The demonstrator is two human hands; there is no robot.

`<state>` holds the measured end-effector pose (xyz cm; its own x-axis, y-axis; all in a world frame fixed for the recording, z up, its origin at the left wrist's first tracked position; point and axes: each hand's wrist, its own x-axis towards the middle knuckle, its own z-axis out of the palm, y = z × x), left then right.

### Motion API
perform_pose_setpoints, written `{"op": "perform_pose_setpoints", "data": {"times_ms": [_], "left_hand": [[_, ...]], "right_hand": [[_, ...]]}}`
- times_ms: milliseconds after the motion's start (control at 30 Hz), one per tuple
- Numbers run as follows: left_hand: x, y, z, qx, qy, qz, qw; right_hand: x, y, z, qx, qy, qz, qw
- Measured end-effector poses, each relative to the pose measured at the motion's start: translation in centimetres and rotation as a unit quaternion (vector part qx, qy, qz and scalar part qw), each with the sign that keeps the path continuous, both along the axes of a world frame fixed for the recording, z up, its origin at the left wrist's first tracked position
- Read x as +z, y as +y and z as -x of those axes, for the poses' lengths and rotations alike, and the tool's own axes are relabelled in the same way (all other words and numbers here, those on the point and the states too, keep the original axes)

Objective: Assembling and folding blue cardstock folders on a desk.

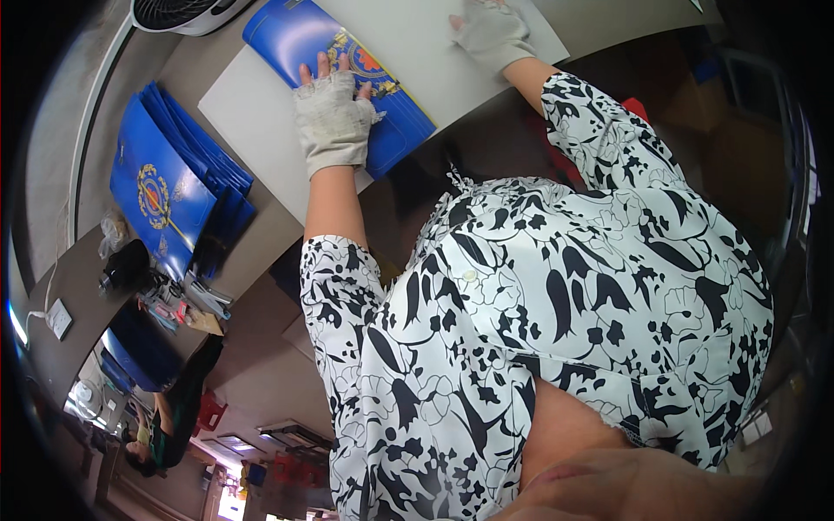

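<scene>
My left hand (334,122), in a pale fingerless work glove, lies flat with fingers spread on a glossy blue printed sheet (395,143). The sheet carries a gold and red emblem, and its far left edge curls up. Under it is a large white sheet (248,108) on the table. My right hand (495,35), gloved the same way, rests on white sheeting (417,65) to the right, its thumb held apart. The picture's top edge cuts off part of that hand. I see nothing held in either hand.
A stack of folded blue printed sheets (165,187) stands left on the grey table (261,221). Below it are a dark object (124,265) and a clutter of small tools (178,304). A fan (187,13) is at the upper left. Another person (169,425) works at the lower left.
</scene>
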<state>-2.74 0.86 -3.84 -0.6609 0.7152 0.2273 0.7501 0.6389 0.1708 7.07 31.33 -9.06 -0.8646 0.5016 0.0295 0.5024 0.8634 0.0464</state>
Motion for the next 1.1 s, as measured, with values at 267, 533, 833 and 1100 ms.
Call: {"op": "perform_pose_setpoints", "data": {"times_ms": [267, 533, 833, 1100], "left_hand": [[-0.8, -0.3, 0.0, -0.008, 0.006, -0.016, 1.0], [-0.7, 0.0, -0.3, -0.005, 0.018, 0.007, 1.0], [-0.9, -1.0, -5.7, 0.02, -0.023, 0.016, 0.999], [-1.7, -1.8, -9.8, 0.062, -0.042, 0.057, 0.996]], "right_hand": [[5.9, -8.7, 1.0, 0.115, -0.059, 0.353, 0.927], [5.8, -10.4, 3.2, 0.146, -0.133, 0.496, 0.846], [3.8, -9.8, 3.5, 0.098, -0.192, 0.563, 0.798], [2.8, -9.7, 2.4, 0.072, -0.218, 0.611, 0.758]]}}
